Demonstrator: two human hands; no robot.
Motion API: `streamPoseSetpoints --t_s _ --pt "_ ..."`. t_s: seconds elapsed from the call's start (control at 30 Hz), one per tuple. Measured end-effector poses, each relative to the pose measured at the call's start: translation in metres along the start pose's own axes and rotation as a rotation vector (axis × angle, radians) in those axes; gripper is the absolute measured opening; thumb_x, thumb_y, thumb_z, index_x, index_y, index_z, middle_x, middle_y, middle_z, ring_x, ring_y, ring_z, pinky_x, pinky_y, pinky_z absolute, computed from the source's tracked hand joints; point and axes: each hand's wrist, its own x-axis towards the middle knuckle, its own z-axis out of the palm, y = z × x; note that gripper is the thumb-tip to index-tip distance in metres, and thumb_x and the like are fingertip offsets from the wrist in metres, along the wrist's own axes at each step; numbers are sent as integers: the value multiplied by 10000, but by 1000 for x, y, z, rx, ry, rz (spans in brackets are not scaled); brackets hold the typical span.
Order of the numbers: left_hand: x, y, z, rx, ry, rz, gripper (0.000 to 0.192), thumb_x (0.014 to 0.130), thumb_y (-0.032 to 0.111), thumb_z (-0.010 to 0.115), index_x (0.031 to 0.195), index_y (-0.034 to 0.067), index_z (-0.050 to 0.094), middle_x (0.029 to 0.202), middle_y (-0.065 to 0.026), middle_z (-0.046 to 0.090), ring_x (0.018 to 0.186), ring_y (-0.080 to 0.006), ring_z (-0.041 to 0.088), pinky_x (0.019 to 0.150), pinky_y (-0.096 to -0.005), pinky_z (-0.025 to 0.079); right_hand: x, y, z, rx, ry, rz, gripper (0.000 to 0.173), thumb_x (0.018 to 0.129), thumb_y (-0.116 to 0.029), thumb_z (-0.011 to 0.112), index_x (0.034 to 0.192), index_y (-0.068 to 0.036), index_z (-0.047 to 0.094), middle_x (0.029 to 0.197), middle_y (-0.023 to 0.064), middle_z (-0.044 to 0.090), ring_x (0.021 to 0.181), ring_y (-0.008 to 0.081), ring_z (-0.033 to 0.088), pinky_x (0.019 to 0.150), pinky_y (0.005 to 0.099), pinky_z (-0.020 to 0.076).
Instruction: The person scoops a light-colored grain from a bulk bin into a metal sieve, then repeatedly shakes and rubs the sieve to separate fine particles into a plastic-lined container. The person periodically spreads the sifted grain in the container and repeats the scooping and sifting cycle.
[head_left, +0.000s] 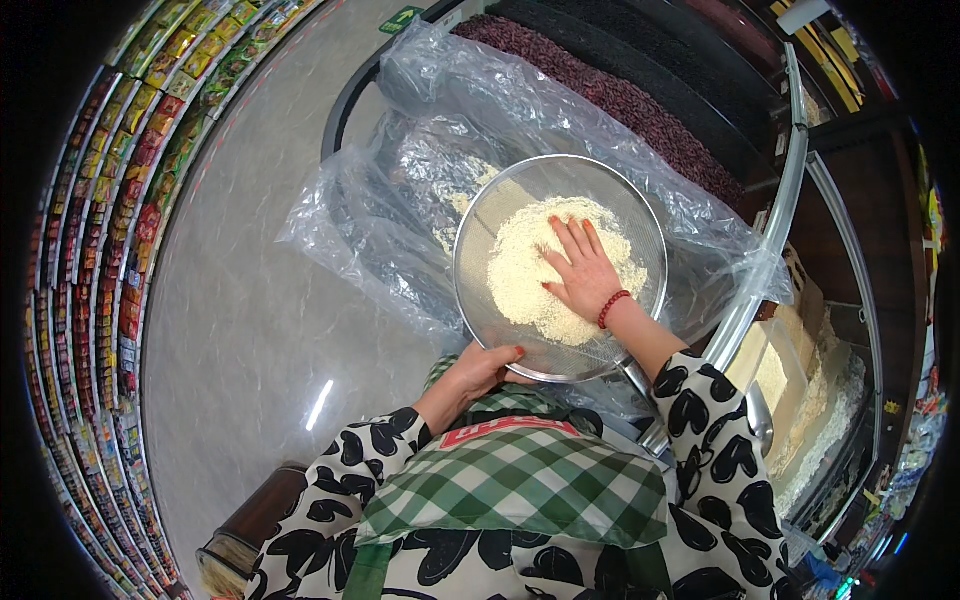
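A round metal mesh sieve (480, 232) with a steel rim holds a heap of pale, cream-coloured grains (525, 262). My left hand (480, 371) grips the near rim, thumb on top. Palm down on the grains lies my right hand (581, 274), fingers slightly spread, with a red bead bracelet at the wrist. The sieve's metal handle (637, 381) points towards my right forearm. Beneath the sieve is a large clear plastic bag (360, 232), with more pale grains (457, 202) showing inside it beyond the left rim.
Dark red beans or grains (600, 90) fill a bin beyond the bag. Bins of pale grain (772, 375) stand on the right behind a metal rail (780, 202), near a metal scoop (759, 416). Shelves of packets (135, 172) curve along the left, across a grey floor (255, 262).
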Motion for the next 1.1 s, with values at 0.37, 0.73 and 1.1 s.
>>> streamPoseSetpoints --t_s 0.37,0.73,1.1 --pt "-1 2 1 -13 -38 47 490 851 -3 509 1307 -68 341 1182 -243 544 978 -377 621 793 -474 563 -13 -5 0 120 -54 -229 476 841 -250 599 1273 -82 493 1453 139 309 1361 322 256 1128 480 168" --pt "-1 -1 0 15 -9 33 466 848 -17 516 1290 -55 373 1161 -228 555 952 -361 628 780 -456 571 -28 -52 0 906 138 -49 157 837 -68 585 982 -25 629 974 133 616 879 278 595 780 357 488" --pt "-2 1 0 -7 -52 8 444 859 1 503 1274 -91 375 1183 -250 545 985 -394 616 776 -449 573 -15 25 -32 608 109 693 193 894 -143 544 963 31 591 827 192 651 747 326 642 692 391 507"
